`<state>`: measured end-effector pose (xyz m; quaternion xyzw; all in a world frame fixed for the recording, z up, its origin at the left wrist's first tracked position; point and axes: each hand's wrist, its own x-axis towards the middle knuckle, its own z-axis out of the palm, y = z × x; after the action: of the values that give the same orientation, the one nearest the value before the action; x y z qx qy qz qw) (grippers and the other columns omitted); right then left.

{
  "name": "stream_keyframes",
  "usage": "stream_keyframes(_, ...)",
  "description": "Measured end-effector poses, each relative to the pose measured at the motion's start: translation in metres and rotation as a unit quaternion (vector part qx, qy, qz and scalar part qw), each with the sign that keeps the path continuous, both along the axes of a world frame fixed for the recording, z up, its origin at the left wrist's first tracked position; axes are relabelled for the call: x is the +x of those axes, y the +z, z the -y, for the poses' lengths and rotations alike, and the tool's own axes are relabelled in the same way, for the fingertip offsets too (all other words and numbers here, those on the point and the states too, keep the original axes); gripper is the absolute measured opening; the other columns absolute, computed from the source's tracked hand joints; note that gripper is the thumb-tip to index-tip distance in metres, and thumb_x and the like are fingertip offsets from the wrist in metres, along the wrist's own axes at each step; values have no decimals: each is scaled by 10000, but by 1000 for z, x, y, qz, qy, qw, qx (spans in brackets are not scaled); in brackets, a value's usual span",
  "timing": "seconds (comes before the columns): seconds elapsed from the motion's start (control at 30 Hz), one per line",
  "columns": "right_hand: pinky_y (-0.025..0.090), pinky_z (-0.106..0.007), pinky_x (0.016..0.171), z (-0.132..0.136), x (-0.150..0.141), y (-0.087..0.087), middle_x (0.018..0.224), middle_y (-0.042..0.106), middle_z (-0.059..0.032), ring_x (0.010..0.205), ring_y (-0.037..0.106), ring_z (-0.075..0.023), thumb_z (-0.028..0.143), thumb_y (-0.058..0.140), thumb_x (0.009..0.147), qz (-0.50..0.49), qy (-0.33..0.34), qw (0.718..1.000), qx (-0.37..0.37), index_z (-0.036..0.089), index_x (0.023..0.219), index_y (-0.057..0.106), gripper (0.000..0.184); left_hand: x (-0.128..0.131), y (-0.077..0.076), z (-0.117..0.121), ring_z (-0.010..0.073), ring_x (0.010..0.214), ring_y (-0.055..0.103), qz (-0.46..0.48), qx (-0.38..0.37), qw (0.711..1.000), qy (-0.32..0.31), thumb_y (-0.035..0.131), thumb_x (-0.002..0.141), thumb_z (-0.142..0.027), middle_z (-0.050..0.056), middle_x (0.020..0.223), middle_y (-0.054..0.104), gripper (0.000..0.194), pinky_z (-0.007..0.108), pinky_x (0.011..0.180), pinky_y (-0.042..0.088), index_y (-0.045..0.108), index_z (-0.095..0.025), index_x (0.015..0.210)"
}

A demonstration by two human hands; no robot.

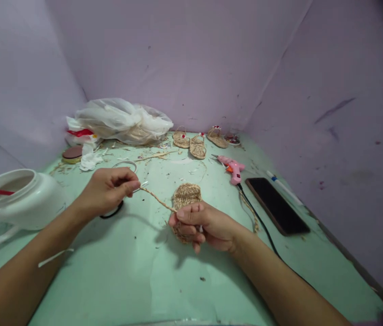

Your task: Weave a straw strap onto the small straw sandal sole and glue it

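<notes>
A thin twisted straw cord (157, 198) stretches between my two hands over the table. Its left end is pinched between the thumb and fingers of my left hand (112, 189). My right hand (208, 224) grips the cord's other end between thumb and forefinger, the remaining fingers curled below. Under and behind the right hand lies a woven straw slipper (187, 194), its middle partly covered by the fingers. Whether the right fingers touch the slipper, I cannot tell. Scissors seem to lie beneath my left hand, with a black handle loop (112, 212) showing.
Pink glue gun (234, 168), its black cable (262, 226) and a phone (278, 206) lie at right. Small straw slippers (197, 147) sit at the back beside a plastic bag (120, 120). A white pot (25, 199) stands at left. Purple walls enclose the green table (110, 280).
</notes>
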<state>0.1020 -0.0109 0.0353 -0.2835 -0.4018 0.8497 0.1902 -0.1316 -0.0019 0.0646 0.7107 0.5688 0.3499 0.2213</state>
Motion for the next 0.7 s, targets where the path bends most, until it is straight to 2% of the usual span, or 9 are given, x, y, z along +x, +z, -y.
stream_keyframes(0.07, 451, -133, 345, 0, 1, 2, 453, 383, 97, 336, 293, -10, 286, 592, 777, 4, 6, 1000, 13, 106, 790, 631, 185, -14, 3, -5, 93, 446, 451, 17, -7, 1000, 25, 597, 678, -286, -13, 476, 555, 157, 179, 449, 334, 601, -163, 580)
stream_keyframes(0.17, 472, -159, 354, 1, 1, 1, 448, 437, 89, 312, 354, -15, 324, 611, 753, 49, 46, 997, 28, 117, 775, 636, 209, -27, 2, -10, 108, 466, 480, 41, -16, 999, 22, 607, 669, -319, -1, 488, 571, 186, 197, 465, 367, 602, -150, 589)
stream_keyframes(0.27, 463, -165, 355, 4, 2, -2, 432, 480, 76, 308, 446, -40, 371, 633, 720, 111, 123, 985, 41, 118, 764, 657, 258, -36, -1, -13, 105, 461, 479, 74, -15, 997, 7, 604, 685, -320, 1, 485, 569, 199, 208, 462, 380, 596, -145, 592)
stream_keyframes(0.37, 431, -143, 380, 9, 4, -1, 443, 517, 55, 352, 494, -47, 413, 633, 711, 137, 228, 962, 65, 119, 767, 690, 305, -43, -3, -16, 97, 450, 474, 146, 4, 989, 16, 614, 696, -304, -6, 479, 561, 180, 208, 452, 381, 596, -154, 598)
stream_keyframes(0.47, 452, -158, 535, 14, 7, 6, 635, 627, -8, 530, 544, -51, 402, 642, 707, 109, 322, 934, 113, 121, 811, 723, 310, -48, -4, -17, 99, 449, 491, 216, 1, 976, 20, 623, 695, -299, -3, 487, 563, 173, 210, 438, 377, 603, -158, 596)
stream_keyframes(0.5, 449, -169, 583, 14, 7, 8, 733, 653, -33, 593, 546, -57, 398, 615, 733, 93, 323, 932, 138, 120, 813, 729, 311, -49, -5, -18, 99, 448, 497, 230, -6, 973, 19, 628, 691, -296, 0, 495, 568, 169, 209, 434, 374, 607, -156, 597)
stream_keyframes(0.57, 435, -183, 601, 15, 5, 10, 877, 665, -64, 648, 532, -67, 379, 568, 775, 68, 281, 938, 191, 118, 794, 736, 311, -49, -6, -18, 97, 445, 506, 251, -20, 968, 12, 637, 683, -290, 5, 516, 579, 162, 207, 430, 370, 612, -151, 602)
stream_keyframes(0.63, 425, -184, 551, 13, 2, 9, 822, 671, -54, 591, 508, -63, 343, 604, 750, 75, 201, 953, 214, 127, 769, 735, 254, -48, -7, -18, 93, 439, 509, 271, -28, 962, 6, 642, 680, -288, 5, 525, 584, 163, 204, 425, 366, 614, -147, 602)
stream_keyframes(0.7, 414, -172, 484, 9, -2, 5, 660, 649, -16, 509, 488, -55, 314, 681, 677, 99, 99, 969, 203, 135, 735, 724, 193, -46, -7, -18, 92, 436, 512, 291, -37, 956, 4, 646, 679, -287, 5, 526, 587, 167, 201, 423, 364, 615, -142, 602)
